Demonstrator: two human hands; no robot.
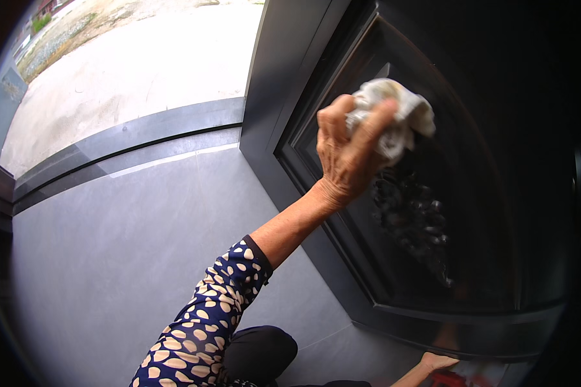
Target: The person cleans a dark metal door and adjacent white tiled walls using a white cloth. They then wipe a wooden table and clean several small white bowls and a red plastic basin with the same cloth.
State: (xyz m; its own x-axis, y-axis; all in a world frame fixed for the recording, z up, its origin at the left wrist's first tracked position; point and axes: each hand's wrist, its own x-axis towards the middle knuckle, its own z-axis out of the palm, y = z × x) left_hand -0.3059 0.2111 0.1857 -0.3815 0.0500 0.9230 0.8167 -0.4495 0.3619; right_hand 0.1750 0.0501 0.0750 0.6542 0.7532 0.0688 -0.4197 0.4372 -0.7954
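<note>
Head view: left hand (348, 145) is closed around the cloth (410, 113), fingers bunched into it, slightly blurred; cloth sits at the fingertips, up against the dark door (478, 168). Edges: raised moulding (316, 84) runs just left of and above the hand, and the wrist crosses the panel border. Door's outer edge is farther left of the hand; past it, sill (142, 132) and bright paving (148, 58). Open room: smooth panel right of the hand, plus a broad grey floor (135, 251) below-left. Tight spot: carving (413, 222) stands out of the panel just below-right of the hand. Cloth is a white crumpled wad, long axis hard to call; one loose end juts right of the fingers, another fold hangs down toward the carving. Right hand (439, 361) is well below-right of the left one, low by the door's bottom edge; can't tell if it's gripping. Red thing (447, 379) just under it, cut off and blurred: could be a container, can't tell, contents unreadable. Knee (265, 351) is below the left hand, beside the patterned sleeve (200, 316).
</note>
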